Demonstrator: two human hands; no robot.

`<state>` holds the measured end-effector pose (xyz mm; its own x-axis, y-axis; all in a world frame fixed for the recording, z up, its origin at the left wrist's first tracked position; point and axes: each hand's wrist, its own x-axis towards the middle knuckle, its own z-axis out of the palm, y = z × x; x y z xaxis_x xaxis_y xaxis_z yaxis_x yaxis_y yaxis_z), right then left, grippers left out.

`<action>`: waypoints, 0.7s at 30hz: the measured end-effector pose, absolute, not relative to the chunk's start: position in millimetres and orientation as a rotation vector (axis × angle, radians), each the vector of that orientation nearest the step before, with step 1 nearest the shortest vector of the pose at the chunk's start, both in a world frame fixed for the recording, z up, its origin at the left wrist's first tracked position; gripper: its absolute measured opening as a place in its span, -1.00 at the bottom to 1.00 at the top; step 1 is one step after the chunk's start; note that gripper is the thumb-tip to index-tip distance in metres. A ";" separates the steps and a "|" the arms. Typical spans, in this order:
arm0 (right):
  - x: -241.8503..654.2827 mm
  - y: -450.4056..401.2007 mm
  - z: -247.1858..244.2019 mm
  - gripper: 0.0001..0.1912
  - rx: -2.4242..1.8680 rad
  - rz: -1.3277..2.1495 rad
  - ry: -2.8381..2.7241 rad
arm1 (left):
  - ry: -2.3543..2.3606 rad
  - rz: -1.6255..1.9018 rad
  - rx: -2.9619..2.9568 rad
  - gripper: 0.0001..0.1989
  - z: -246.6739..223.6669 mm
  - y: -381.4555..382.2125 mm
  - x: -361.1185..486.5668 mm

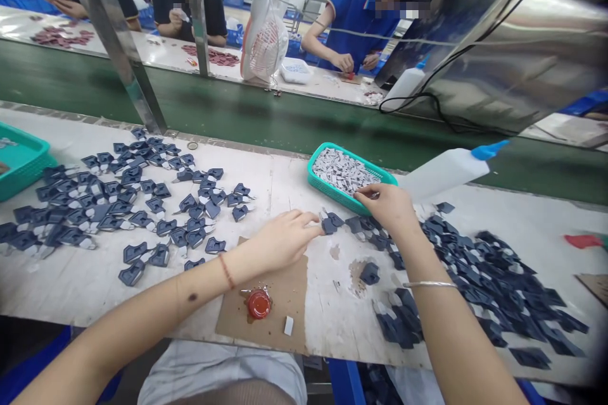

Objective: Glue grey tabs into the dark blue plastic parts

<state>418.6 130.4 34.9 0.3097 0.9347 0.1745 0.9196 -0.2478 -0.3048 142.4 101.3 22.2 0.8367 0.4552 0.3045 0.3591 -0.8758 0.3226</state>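
My left hand [289, 235] stretches over the table, fingers apart, its fingertips at the edge of a small dark blue plastic piece [331, 223]. Whether they grip it I cannot tell. My right hand [387, 204] is at the near rim of a green basket [332, 195] full of small grey-white pieces [339, 168]. Its thumb and forefinger are pinched together; what is between them is too small to make out. Below my left hand, a red round cap-like thing [259, 304] sits in a wet patch on brown cardboard [232, 319], with one small whitish piece [289, 326] beside it.
Dark blue pieces with pale tips spread at left [95, 202]; more dark pieces heap at right [494, 285]. A white bottle with blue nozzle [441, 174] leans behind my right hand. Another green basket [28, 164] stands far left. Beyond the green strip [237, 107], several people work.
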 end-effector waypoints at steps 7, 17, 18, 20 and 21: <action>415.1 116.1 43.3 -0.83 -2.116 -0.027 -1.616 | 0.417 0.495 2.851 -0.71 0.3 135.0 197.9; 313.1 -12.9 41.4 -0.83 -1.652 0.314 -1.817 | 0.491 0.471 2.480 -0.74 2.6 130.8 161.1; 300.8 -24.5 38.4 -0.84 -1.582 0.384 -1.854 | 0.538 0.489 2.402 -0.68 4.1 129.7 157.4; 279.2 -42.1 33.1 -0.84 -1.516 0.499 -1.889 | 0.640 0.532 2.220 -0.58 9.4 126.3 149.2; 270.1 -48.0 31.1 -0.83 -1.489 0.523 -1.898 | 0.685 0.547 2.121 -0.56 13.1 124.0 144.5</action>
<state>270.1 -48.0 31.1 -0.1336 0.9585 0.2517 0.6945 0.2717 -0.6662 144.5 124.0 13.1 0.7574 0.6372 0.1426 0.2803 -0.5145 0.8103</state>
